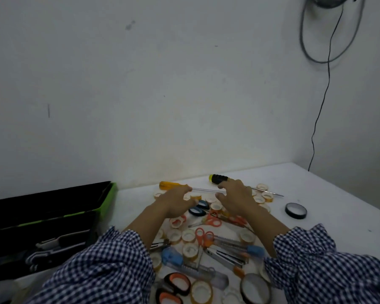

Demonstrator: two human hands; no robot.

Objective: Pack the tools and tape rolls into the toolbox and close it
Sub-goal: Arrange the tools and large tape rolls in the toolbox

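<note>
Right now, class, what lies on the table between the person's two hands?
In the head view, between the left hand and right hand lie blue-handled scissors and a small tape roll; the orange screwdriver crosses behind them.

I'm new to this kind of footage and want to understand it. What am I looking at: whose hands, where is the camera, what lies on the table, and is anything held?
There is no machine here. A person in blue-and-white checked sleeves wears one camera on the head, looking forward and down, so the single picture shows their own left hand and right hand. On the white table lies a pile: small yellowish tape rolls, orange-handled scissors, blue-capped utility knives, a black tape roll, an amber-handled screwdriver and a black-and-yellow-handled screwdriver. At the left stands an open black toolbox with a green edge. Both hands reach over the pile with fingers loosely curved; neither plainly grips anything.
</note>
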